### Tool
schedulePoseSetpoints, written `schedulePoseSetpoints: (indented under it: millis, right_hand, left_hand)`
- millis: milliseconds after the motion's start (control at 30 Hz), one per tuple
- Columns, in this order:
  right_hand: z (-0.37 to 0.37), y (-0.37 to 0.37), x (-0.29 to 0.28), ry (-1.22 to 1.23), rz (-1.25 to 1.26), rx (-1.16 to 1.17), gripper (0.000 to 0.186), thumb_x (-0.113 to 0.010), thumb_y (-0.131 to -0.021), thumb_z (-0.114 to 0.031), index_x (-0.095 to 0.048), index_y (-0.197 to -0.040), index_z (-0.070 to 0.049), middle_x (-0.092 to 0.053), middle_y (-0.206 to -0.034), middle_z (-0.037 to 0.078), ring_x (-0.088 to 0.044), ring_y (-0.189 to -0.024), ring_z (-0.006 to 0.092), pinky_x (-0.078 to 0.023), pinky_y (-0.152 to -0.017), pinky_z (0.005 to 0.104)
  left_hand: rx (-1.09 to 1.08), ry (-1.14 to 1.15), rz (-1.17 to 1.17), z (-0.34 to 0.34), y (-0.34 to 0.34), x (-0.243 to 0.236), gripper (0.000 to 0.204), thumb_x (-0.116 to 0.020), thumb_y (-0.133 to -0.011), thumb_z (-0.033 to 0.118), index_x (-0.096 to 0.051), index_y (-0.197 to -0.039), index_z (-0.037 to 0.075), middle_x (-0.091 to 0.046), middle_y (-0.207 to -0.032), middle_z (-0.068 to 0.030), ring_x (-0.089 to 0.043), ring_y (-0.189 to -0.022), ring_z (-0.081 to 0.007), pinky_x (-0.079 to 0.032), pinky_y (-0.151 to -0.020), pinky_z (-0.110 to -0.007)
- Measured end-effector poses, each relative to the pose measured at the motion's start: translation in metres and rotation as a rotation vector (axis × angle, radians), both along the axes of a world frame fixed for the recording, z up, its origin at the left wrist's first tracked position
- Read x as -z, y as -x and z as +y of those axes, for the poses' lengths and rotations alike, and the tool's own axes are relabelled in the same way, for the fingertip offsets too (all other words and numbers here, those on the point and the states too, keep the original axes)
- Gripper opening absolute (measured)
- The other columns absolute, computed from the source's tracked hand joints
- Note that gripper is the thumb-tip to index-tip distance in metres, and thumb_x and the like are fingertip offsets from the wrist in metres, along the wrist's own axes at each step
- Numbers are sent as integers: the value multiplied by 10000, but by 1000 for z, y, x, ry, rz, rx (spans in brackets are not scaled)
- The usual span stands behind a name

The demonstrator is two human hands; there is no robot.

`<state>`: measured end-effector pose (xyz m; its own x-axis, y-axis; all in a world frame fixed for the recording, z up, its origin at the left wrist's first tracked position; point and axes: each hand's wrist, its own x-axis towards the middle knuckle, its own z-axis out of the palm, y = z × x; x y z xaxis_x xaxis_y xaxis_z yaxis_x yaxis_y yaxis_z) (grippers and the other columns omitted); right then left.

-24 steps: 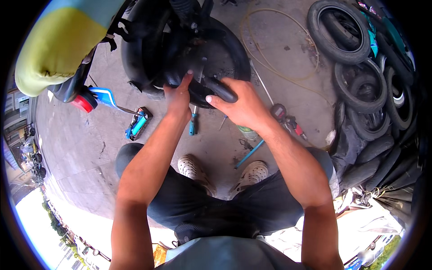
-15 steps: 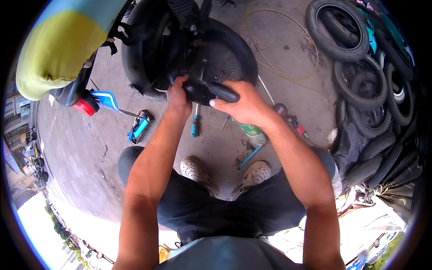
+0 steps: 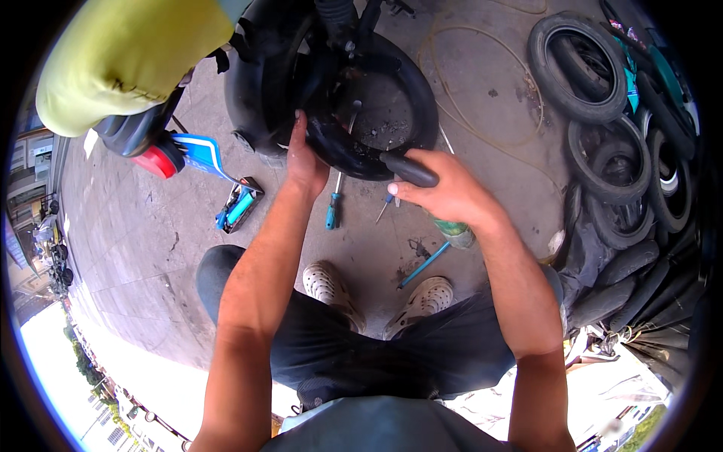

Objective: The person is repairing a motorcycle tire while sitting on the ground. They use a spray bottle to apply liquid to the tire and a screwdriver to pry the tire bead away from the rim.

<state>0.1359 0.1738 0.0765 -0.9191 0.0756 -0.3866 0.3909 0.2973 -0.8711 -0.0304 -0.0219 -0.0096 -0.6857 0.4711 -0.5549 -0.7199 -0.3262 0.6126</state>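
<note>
My left hand grips the lower left part of a large black tyre, its thumb raised along the rubber and some fingers hidden. My right hand holds a rounded black rubber piece, apparently part of an inner tube, against the tyre's lower right edge. The tyre surrounds part of a wheel assembly on a motorcycle with a yellow-covered body. Below it lie a long screwdriver with a teal handle and a small blue-handled tool. A green bottle is partly hidden beneath my right hand.
A tool tray lies left, near a blue frame. Loose hose coils on the concrete floor. Several old tyres are piled at right. A blue rod lies near my shoes.
Both hands have shifted right, the left also rising slightly with its thumb along the tyre. More of the tyre's lower curve shows between my hands. The surroundings have shifted somewhat in view.
</note>
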Motion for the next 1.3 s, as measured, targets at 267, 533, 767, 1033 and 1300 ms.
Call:
schedulePoseSetpoints:
  millis: [267,533,767,1033,1300]
  right_hand:
    - [-35,11,-22,-156,127,79,297,-768,-862,-233,-667,-1018,-2,-701,-900,231,-672,-897,442,-534,-787,478]
    - [-69,15,-14,-151,383,71,278,-772,-847,-179,-624,-1017,-17,-665,-867,196,-654,-850,435,-525,-761,499]
    - [-82,20,-14,-175,364,144,297,-782,-876,-202,-632,-1021,9,-658,-856,206,-639,-767,408,-501,-689,436]
    - [-73,23,-11,-204,392,106,333,-804,-859,-235,-611,-953,19,-638,-778,209,-626,-741,422,-491,-674,444]
    - [-45,-5,-19,-259,-19,-6,332,-789,-839,-257,-668,-996,9,-667,-807,195,-645,-759,376,-501,-715,447]
  left_hand:
    - [-151,281,329,8,-3,11,523,-713,-987,354,-561,-1374,36,-658,-1295,-71,-603,-1183,-213,-435,-1079,-367]
    - [-222,684,825,11,-8,40,492,-688,-989,379,-578,-1229,-36,-697,-1046,-179,-652,-954,-269,-497,-908,-382]
    - [-107,825,989,6,-19,28,529,-635,-1012,269,-441,-1404,-29,-616,-1226,-263,-618,-1119,-409,-477,-980,-442]
    - [-199,701,1209,13,-39,25,705,-717,-932,216,-364,-1479,-56,-555,-1314,-280,-559,-1219,-406,-435,-1056,-451]
    - [-49,254,27,21,-77,35,759,-870,-825,305,-443,-1388,28,-600,-1314,-109,-543,-1241,-260,-410,-1088,-399]
